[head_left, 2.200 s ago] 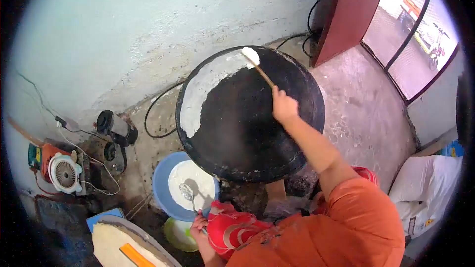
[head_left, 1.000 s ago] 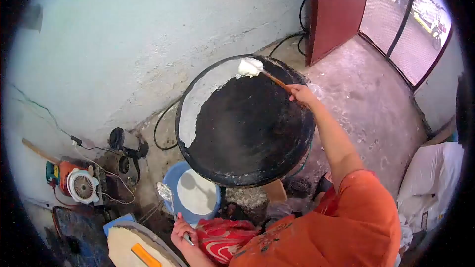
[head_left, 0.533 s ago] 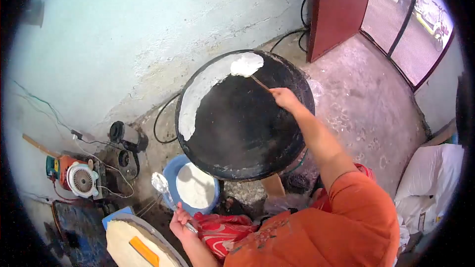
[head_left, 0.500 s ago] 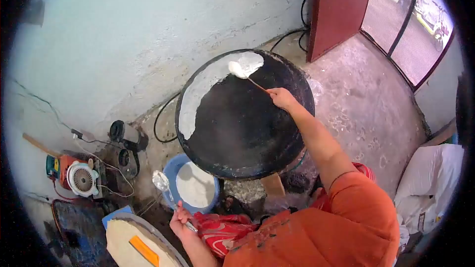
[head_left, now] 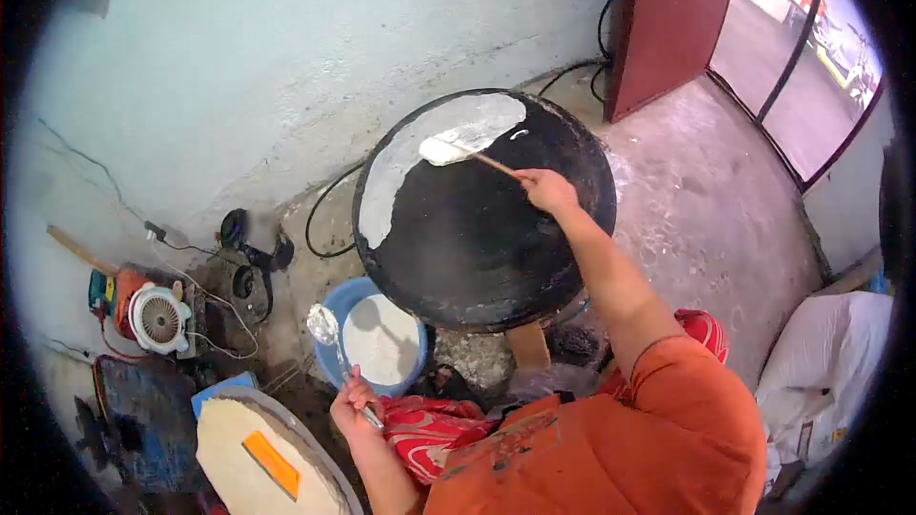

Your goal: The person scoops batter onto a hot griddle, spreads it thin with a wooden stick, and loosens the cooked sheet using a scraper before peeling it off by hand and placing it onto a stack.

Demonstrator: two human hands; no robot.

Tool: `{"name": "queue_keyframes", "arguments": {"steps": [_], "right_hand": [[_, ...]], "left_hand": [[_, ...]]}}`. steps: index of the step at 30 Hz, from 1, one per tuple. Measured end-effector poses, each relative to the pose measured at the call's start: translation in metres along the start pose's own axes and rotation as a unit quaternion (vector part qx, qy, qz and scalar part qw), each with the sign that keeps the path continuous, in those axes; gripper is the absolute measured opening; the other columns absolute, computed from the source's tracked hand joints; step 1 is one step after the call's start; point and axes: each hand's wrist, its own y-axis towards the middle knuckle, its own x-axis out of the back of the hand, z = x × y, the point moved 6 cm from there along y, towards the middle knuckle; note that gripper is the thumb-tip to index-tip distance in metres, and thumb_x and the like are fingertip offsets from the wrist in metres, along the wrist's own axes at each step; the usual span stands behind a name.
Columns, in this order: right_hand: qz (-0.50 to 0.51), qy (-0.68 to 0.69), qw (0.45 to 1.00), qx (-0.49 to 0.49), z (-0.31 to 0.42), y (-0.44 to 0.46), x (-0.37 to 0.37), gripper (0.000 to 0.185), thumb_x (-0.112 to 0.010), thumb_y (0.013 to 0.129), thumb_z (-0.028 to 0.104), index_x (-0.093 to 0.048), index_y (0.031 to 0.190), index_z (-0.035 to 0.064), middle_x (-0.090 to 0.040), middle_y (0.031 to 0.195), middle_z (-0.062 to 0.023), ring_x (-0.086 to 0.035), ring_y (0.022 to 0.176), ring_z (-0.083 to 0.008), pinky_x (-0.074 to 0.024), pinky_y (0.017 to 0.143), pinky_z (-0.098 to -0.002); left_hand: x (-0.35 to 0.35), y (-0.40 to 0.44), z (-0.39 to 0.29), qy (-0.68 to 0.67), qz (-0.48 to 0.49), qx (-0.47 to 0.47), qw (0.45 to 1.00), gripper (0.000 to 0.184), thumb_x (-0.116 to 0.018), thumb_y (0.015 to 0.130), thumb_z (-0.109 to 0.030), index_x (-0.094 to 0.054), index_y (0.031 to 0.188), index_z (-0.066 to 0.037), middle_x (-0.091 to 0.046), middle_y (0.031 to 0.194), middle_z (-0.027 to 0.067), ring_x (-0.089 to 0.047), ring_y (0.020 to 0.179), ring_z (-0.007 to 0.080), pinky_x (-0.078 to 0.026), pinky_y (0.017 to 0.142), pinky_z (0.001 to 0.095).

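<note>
My right hand [head_left: 550, 193] is closed around the thin wooden handle of a spreader [head_left: 494, 165]. Its far end is covered by a thick lump of white batter [head_left: 445, 150] on the round black griddle [head_left: 477, 238]. A band of spread batter [head_left: 389, 186] curves along the griddle's far and left side. In my left hand [head_left: 357, 408] is a metal ladle [head_left: 323, 324], its batter-coated bowl raised over the left rim of a blue bucket [head_left: 329, 362]. White batter [head_left: 382, 339] lies in the bucket, below the griddle's near left edge.
Flatbreads seem stacked at lower left [head_left: 234, 448], an orange strip [head_left: 271, 465] on top. A small blower [head_left: 159, 319] and cables stand by the wall. A dark red door [head_left: 668, 29] is at upper right, white sacks [head_left: 821, 353] at right.
The spreader's end has moved left and toward me, pushing the batter lump along the inner edge of the band. My left hand still holds the ladle. The view has shifted slightly.
</note>
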Motion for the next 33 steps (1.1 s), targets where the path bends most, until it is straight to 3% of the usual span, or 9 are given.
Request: {"name": "queue_keyframes", "arguments": {"steps": [2, 9, 12, 14, 19, 24, 30, 31, 33], "right_hand": [[-0.015, -0.022, 0.999, -0.040, -0.005, 0.005, -0.002, 0.030, -0.049, 0.086, 0.028, -0.059, 0.114, 0.0251, -0.061, 0.107, -0.0063, -0.058, 0.098, -0.0273, -0.0452, 0.085, -0.0381], [0.110, -0.025, 0.992, 0.052, 0.002, -0.019, 0.003, 0.028, -0.052, 0.084, 0.031, -0.061, 0.111, 0.0259, -0.062, 0.106, -0.0074, -0.059, 0.097, -0.0262, -0.0455, 0.084, -0.0356], [-0.021, -0.067, 0.998, -0.005, -0.028, -0.041, 0.025, 0.028, -0.052, 0.086, 0.023, -0.060, 0.113, 0.0207, -0.063, 0.103, -0.0107, -0.060, 0.095, -0.0237, -0.0454, 0.082, -0.0322], [-0.084, 0.044, 0.995, -0.045, -0.061, -0.030, 0.000, 0.028, -0.050, 0.087, 0.023, -0.060, 0.113, 0.0194, -0.062, 0.104, -0.0107, -0.059, 0.097, -0.0259, -0.0445, 0.084, -0.0330], [0.064, -0.021, 0.995, 0.069, 0.027, -0.037, -0.045, 0.027, -0.051, 0.086, 0.021, -0.061, 0.111, 0.0189, -0.063, 0.102, -0.0112, -0.059, 0.095, -0.0260, -0.0445, 0.084, -0.0331], [0.007, 0.026, 1.000, -0.006, -0.005, -0.017, -0.040, 0.027, -0.052, 0.086, 0.026, -0.061, 0.111, 0.0245, -0.063, 0.104, -0.0092, -0.060, 0.093, -0.0270, -0.0464, 0.082, -0.0353], [0.173, -0.019, 0.972, 0.156, 0.019, -0.043, -0.035, 0.026, -0.054, 0.085, 0.023, -0.063, 0.109, 0.0211, -0.064, 0.102, -0.0092, -0.061, 0.093, -0.0244, -0.0457, 0.082, -0.0325], [0.197, -0.010, 0.977, 0.079, 0.006, -0.047, -0.019, 0.025, -0.055, 0.084, 0.023, -0.064, 0.107, 0.0204, -0.064, 0.101, -0.0096, -0.061, 0.091, -0.0224, -0.0460, 0.081, -0.0317], [0.059, -0.006, 0.996, 0.069, -0.019, -0.050, -0.005, 0.027, -0.054, 0.085, 0.023, -0.062, 0.110, 0.0207, -0.064, 0.102, -0.0101, -0.061, 0.092, -0.0245, -0.0462, 0.081, -0.0336]], "left_hand": [[0.002, -0.005, 0.001, 0.026, -0.058, -0.047, 0.997, 0.030, -0.037, 0.090, -0.011, -0.045, 0.111, 0.009, -0.043, 0.063, 0.0011, -0.039, 0.045, 0.0101, -0.037, 0.038, 0.0217], [0.015, 0.000, -0.012, 0.032, -0.029, -0.036, 0.998, 0.034, -0.035, 0.092, -0.018, -0.046, 0.111, 0.009, -0.049, 0.073, 0.0037, -0.044, 0.051, 0.0113, -0.038, 0.042, 0.0221], [0.014, 0.001, -0.010, 0.036, -0.030, -0.018, 0.999, 0.033, -0.035, 0.092, -0.017, -0.047, 0.110, 0.009, -0.050, 0.072, 0.0045, -0.044, 0.050, 0.0113, -0.038, 0.041, 0.0222], [0.013, -0.001, -0.010, 0.045, -0.044, -0.030, 0.998, 0.032, -0.036, 0.092, -0.016, -0.048, 0.109, 0.009, -0.049, 0.069, 0.0045, -0.042, 0.048, 0.0110, -0.038, 0.040, 0.0221], [0.008, -0.001, -0.005, 0.037, -0.052, -0.029, 0.998, 0.034, -0.036, 0.092, -0.018, -0.047, 0.109, 0.009, -0.048, 0.067, 0.0048, -0.042, 0.048, 0.0113, -0.037, 0.041, 0.0224], [0.012, -0.003, -0.005, 0.055, -0.019, -0.007, 0.998, 0.036, -0.035, 0.093, -0.020, -0.046, 0.110, 0.010, -0.049, 0.072, 0.0058, -0.044, 0.051, 0.0111, -0.038, 0.043, 0.0234], [0.016, 0.001, -0.014, 0.106, -0.026, -0.041, 0.993, 0.035, -0.035, 0.094, -0.021, -0.049, 0.108, 0.009, -0.048, 0.070, 0.0045, -0.042, 0.049, 0.0097, -0.035, 0.040, 0.0208], [0.008, -0.005, -0.008, 0.087, -0.049, -0.051, 0.994, 0.035, -0.034, 0.093, -0.019, -0.049, 0.106, 0.010, -0.048, 0.070, 0.0045, -0.042, 0.049, 0.0096, -0.035, 0.040, 0.0208], [0.007, -0.004, -0.008, 0.086, -0.043, -0.047, 0.994, 0.035, -0.034, 0.093, -0.019, -0.049, 0.106, 0.010, -0.048, 0.070, 0.0047, -0.042, 0.050, 0.0098, -0.035, 0.039, 0.0208]]}}
